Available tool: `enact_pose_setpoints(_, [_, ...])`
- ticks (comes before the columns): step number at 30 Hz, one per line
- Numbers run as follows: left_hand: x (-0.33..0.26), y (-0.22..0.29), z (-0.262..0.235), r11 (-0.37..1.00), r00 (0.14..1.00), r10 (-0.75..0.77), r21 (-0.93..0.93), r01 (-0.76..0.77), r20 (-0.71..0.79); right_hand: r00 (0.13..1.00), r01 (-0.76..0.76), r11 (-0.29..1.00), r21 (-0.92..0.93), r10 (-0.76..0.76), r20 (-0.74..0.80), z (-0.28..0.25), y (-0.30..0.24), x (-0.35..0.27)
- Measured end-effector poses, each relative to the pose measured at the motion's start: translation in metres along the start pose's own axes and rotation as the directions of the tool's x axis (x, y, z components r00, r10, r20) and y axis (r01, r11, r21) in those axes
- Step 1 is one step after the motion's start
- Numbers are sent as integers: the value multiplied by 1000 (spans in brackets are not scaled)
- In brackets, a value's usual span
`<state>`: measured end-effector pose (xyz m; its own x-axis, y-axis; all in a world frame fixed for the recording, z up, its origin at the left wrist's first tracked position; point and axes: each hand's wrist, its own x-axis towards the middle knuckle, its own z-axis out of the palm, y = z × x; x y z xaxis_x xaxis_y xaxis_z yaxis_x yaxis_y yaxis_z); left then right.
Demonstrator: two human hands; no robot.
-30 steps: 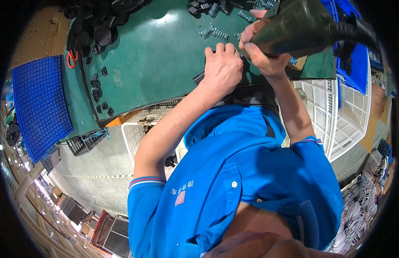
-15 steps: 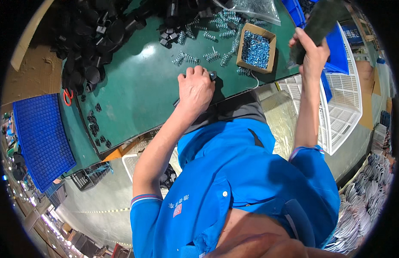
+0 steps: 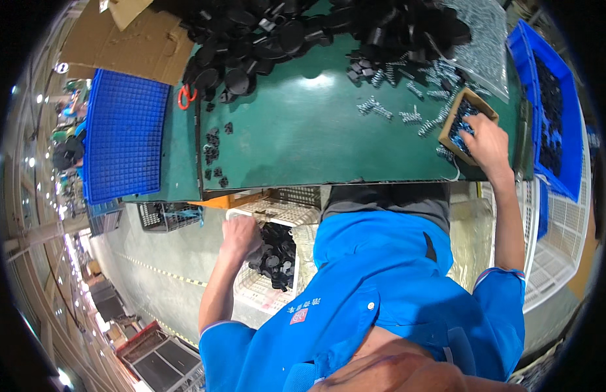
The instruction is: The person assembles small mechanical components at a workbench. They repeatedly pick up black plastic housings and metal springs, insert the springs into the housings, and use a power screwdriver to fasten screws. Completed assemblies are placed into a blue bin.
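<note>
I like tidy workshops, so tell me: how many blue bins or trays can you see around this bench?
2. A blue grid tray lies left of the green bench; a blue bin of dark parts sits at its right end. Others may be hidden beyond the picture's rim.

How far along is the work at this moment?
Done: black parts already lie in the white basket beside the bench. In hand: the left hand is at that basket; the right hand reaches into the small cardboard box. Left: a large pile of black parts and loose springs.
</note>
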<state>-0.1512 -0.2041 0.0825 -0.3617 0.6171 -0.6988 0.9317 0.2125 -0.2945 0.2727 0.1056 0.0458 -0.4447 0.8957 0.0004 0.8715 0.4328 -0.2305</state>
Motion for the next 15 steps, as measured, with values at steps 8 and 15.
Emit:
enact_pose_setpoints(8, [74, 28, -72, 928, 701, 70, -212, -308, -710, 998, -17, 994, 110, 10, 69, 12, 0, 14])
enact_pose_setpoints(15, [305, 43, -205, -652, 985, -113, -738, -173, -131, 993, -115, 976, 184, 106, 58, 19, -9, 15])
